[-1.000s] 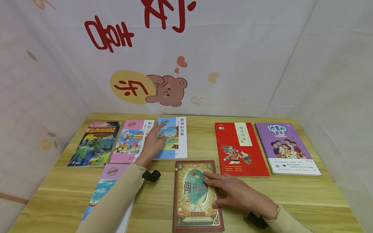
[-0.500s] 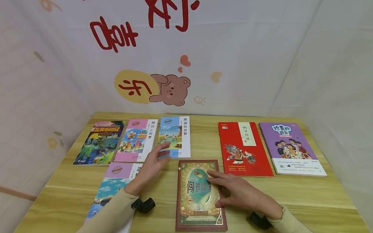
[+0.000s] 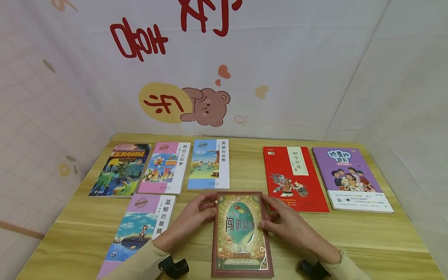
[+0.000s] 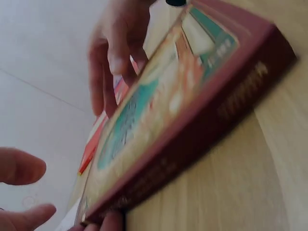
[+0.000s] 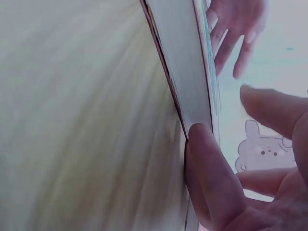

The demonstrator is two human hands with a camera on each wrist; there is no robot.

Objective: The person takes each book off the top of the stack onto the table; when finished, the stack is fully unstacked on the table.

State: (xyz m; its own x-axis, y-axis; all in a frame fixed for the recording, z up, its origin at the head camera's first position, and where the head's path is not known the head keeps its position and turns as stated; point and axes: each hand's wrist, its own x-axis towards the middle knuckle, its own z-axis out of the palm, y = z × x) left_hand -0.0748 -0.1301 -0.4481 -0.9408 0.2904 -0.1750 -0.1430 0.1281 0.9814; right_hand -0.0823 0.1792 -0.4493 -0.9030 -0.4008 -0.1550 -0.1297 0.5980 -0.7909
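Observation:
A hardcover book (image 3: 240,235) with a reddish-brown border and green-gold cover lies flat, its cover up, in the near middle of the table. My left hand (image 3: 189,221) is at its left side; in the left wrist view the fingertips (image 4: 113,221) meet the dark spine (image 4: 211,118), while the thumb stays raised apart from the cover. On the opposite side is my right hand (image 3: 295,229). The right wrist view shows its fingers (image 5: 211,173) against the white page edge (image 5: 183,53), with the thumb (image 5: 269,108) lifted away.
Left of the hands lie a blue-whale book (image 3: 133,231), a dark green book (image 3: 121,171), a pink book (image 3: 158,170) and a blue book (image 3: 204,166). A red book (image 3: 289,183) and a purple book (image 3: 350,177) lie right. A white cloth (image 3: 293,76) hangs behind the table.
My left hand has drawn back from the blue book to the left side of the hardcover. My right hand has shifted from over its cover to its right edge.

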